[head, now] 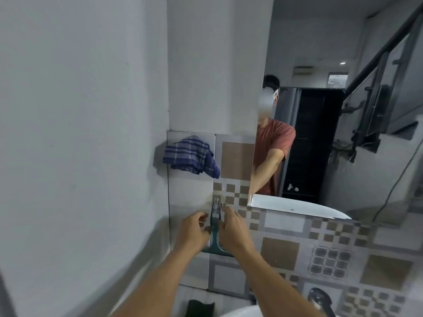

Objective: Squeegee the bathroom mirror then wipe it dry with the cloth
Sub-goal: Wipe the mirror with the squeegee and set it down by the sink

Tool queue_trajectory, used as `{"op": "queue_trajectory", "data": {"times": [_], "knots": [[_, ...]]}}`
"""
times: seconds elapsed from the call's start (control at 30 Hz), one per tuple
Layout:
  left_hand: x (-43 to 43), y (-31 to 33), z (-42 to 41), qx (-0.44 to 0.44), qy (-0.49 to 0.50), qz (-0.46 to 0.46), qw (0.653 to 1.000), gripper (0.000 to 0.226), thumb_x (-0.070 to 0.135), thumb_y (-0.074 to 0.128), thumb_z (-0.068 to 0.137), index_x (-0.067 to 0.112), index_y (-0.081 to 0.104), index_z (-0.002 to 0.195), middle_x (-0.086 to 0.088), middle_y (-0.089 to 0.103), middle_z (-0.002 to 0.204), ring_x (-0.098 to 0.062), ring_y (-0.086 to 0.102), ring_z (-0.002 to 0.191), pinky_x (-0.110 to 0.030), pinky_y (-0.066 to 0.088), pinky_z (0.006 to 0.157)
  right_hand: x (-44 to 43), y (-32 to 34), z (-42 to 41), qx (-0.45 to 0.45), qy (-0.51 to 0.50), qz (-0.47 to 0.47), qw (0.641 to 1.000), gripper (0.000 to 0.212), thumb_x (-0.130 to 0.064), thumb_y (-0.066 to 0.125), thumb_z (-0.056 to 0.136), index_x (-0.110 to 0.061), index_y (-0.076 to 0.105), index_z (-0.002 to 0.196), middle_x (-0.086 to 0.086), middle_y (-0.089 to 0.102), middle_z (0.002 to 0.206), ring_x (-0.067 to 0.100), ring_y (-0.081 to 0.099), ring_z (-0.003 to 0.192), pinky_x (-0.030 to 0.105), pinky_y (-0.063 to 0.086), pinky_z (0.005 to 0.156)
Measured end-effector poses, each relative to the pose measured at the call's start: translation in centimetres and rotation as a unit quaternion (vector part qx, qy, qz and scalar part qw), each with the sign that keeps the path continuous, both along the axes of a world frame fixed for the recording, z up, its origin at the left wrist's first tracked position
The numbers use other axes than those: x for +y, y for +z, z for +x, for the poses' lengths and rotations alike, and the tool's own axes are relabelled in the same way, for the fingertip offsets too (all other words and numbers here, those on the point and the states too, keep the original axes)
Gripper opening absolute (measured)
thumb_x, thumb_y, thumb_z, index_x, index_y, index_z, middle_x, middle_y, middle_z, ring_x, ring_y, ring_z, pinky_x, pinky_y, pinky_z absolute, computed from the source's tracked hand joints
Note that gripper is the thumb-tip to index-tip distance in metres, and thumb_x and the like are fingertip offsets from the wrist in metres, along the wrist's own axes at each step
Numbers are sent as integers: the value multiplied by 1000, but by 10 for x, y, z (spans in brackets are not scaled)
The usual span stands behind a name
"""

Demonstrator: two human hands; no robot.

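Head view shows the squeegee (216, 227) hanging on the tiled wall, below and left of the mirror (332, 110); the left hand (193, 229) and right hand (231, 225) are at its handle, fingers curled, grip unclear. The cloth (191, 156) hangs left of the mirror, untouched, so the work seems not yet started.

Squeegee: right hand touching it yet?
Touching. The head view shows right hand fingers against the squeegee handle as it hangs on the tiled wall.

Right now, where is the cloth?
The cloth hangs on the tiled wall, left of the mirror, above the squeegee and both hands.
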State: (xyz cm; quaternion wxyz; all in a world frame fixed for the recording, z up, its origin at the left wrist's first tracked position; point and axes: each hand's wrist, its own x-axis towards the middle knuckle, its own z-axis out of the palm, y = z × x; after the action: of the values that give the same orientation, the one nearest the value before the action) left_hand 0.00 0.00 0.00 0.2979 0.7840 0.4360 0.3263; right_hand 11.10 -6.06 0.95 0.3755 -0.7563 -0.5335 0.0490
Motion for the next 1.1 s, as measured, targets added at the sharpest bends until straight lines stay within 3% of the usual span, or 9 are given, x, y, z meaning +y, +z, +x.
{"op": "queue_trajectory", "data": {"times": [0.17,0.27,0.4,0.57,0.73,0.9,0.97,1.1], "knots": [[14,-13,18,-69,25,-24,997,22,11,72,89,26,64,103,11,67,97,-10,66,91,-9,46,70,15,-14,7,35,-19,37,999,37,-6,46,101,-18,46,136,3,66,115,19,65,96,41,60,83],[15,-21,25,-118,24,-31,992,23,7,70,90,26,62,99,11,67,95,-4,64,86,-9,48,66,19,-22,11,55,-13,61,997,32,-7,42,104,-21,46,132,-1,65,105,15,64,88,40,60,77],[14,-29,29,-173,37,-22,984,29,-1,69,88,25,62,99,15,65,92,2,62,84,-2,48,68,20,-27,15,77,0,91,993,25,-7,45,103,-31,45,111,-7,65,94,8,63,82,36,59,72],[15,-33,30,-204,41,-1,978,35,-2,72,86,27,61,104,16,68,98,-3,67,92,-15,56,80,19,-21,16,102,19,112,988,26,-6,48,102,-31,47,106,-6,68,96,9,65,85,39,59,72],[10,-21,26,-222,19,44,974,36,1,73,86,26,61,108,17,69,102,0,66,95,-18,56,85,14,-7,16,102,27,140,985,40,-3,49,101,-43,43,107,-12,65,95,0,63,84,13,51,62],[-3,1,16,-242,-15,71,967,36,1,72,86,24,61,111,17,69,104,1,66,96,-21,56,88,0,13,14,96,57,174,978,40,-4,52,102,-34,48,129,-12,66,95,-9,60,91,5,48,70],[-9,12,13,-242,-26,80,967,35,3,72,87,25,61,113,15,70,105,-2,67,97,-25,57,90,-8,22,14,89,61,190,976,49,-3,54,102,-32,46,141,-6,66,96,-3,62,92,6,49,73],[-22,32,12,-248,-48,113,961,30,10,71,88,22,63,114,12,71,107,-7,69,99,-33,59,92,-24,43,15,87,67,196,974,65,-7,58,100,-41,38,151,-4,62,97,10,63,93,23,57,81]]}}
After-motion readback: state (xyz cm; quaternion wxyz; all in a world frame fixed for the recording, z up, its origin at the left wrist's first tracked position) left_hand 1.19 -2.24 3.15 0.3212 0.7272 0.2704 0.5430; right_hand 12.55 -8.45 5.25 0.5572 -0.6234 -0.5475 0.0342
